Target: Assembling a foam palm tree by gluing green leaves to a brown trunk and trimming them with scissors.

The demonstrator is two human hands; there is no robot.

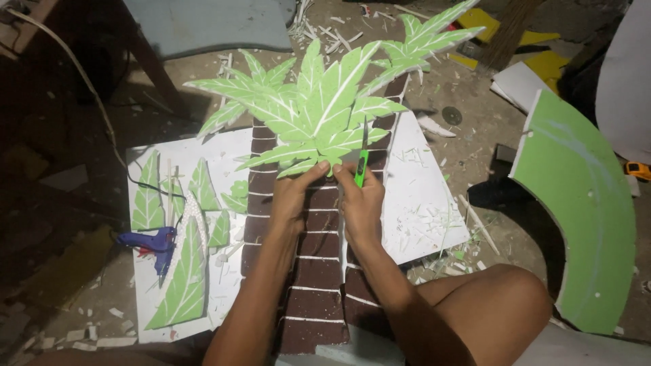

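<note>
one upright cutter (pixel 361 163), blade away

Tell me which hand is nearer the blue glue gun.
The left hand. It presses the green leaves over the brown trunk, with the glue gun off to its left on the white board. The right hand, holding the green knife, sits farther away on the other side.
</note>
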